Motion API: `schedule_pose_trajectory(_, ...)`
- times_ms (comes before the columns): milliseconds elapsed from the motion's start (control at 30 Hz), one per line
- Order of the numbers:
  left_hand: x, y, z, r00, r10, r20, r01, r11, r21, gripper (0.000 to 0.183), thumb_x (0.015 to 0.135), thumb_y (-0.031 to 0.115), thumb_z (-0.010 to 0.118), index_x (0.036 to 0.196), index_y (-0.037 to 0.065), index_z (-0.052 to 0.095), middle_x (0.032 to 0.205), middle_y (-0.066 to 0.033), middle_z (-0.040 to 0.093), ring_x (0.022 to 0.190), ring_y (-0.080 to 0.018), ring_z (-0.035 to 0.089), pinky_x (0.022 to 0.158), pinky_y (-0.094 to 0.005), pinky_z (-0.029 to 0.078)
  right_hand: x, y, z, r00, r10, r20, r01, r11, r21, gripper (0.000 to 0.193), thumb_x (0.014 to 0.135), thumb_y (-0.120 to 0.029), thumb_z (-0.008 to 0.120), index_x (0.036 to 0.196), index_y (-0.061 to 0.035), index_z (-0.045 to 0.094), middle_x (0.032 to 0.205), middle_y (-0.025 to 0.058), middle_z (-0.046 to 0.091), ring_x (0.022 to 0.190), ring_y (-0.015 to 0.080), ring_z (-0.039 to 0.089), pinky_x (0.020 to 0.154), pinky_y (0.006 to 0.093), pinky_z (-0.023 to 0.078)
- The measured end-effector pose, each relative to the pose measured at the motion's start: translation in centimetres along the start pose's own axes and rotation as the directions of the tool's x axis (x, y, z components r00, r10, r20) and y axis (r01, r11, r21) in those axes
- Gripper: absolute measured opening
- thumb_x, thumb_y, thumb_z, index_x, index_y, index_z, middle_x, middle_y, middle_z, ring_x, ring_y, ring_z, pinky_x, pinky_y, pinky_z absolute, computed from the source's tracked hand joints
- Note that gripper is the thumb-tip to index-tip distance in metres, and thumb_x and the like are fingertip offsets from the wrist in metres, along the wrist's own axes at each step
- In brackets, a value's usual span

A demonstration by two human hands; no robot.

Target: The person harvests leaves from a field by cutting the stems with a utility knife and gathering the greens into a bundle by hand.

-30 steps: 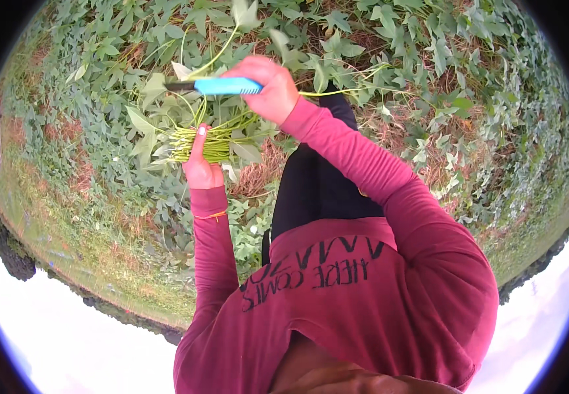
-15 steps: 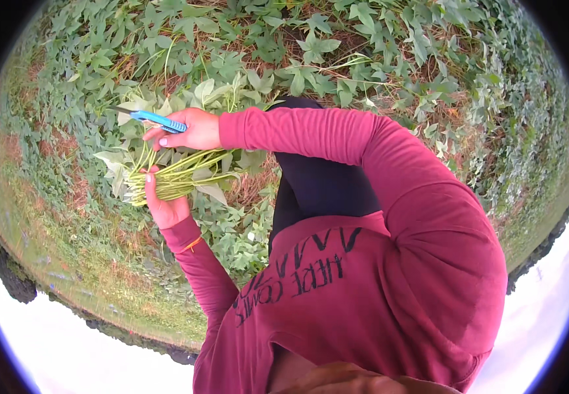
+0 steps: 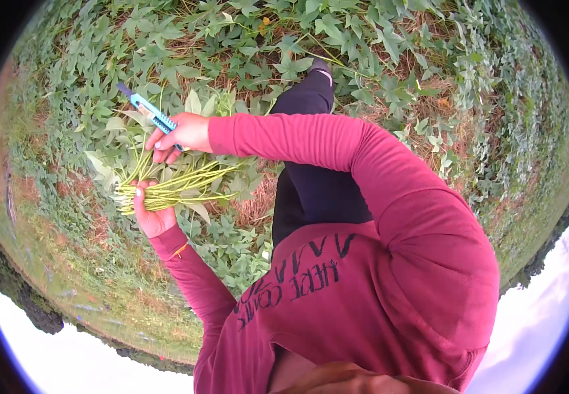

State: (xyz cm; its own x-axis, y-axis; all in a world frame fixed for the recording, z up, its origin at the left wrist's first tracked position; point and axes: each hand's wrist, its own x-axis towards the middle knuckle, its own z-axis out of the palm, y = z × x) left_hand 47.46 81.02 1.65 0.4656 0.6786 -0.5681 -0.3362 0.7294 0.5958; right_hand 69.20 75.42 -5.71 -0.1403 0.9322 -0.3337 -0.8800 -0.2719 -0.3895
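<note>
My left hand (image 3: 156, 217) is closed round a bundle of long green stems (image 3: 182, 185), thumb across their cut ends. Leaves hang from the bundle around its sides. Just above it, my right hand (image 3: 186, 133) grips a light blue utility knife (image 3: 152, 113). The knife's dark blade is out and points up and left, away from the stems. Fingers of the right hand come close to the upper stems; whether they also hold some of them I cannot tell.
Leafy green vines (image 3: 357, 39) spread over the ground, with dry straw (image 3: 258, 197) between them. My leg in dark trousers (image 3: 317, 184) is to the right of the bundle, its foot among the vines. Grass and trees lie farther off at the left.
The knife has tilted more steeply upward in my right hand. My left hand has shifted slightly down and left with the stems. My foot has come into view.
</note>
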Motion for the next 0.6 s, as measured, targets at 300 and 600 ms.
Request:
schedule_pose_trajectory(300,8.9,-8.5,7.1,0.935,-0.007,-0.354,0.214,0.808,0.550,0.034,0.082,0.004,0.073,0.112,0.003,0.056,0.097,-0.0109,0.068,0.091,-0.0223,0.066,0.083,-0.0370,0.054,-7.2,-13.7,-41.1,0.173,-0.722,-0.670,-0.672,0.410,-0.616,0.027,0.079,-0.015,0.066,0.104,-0.0164,0.075,0.139,0.0117,0.051,0.127,0.0352,0.045,0.102,0.0439,0.042)
schedule_pose_trajectory(600,23.1,-25.2,18.8,0.914,-0.271,-0.304,0.404,0.523,0.751,0.033,0.078,0.002,0.078,0.108,0.000,0.065,0.096,-0.0090,0.072,0.088,-0.0183,0.069,0.085,-0.0323,0.053,-16.8,-10.3,-47.0,0.499,-0.780,-0.378,-0.479,0.116,-0.870,0.033,0.070,0.000,0.063,0.100,-0.0070,0.073,0.103,0.0137,0.065,0.104,0.0354,0.058,0.093,0.0427,0.048)
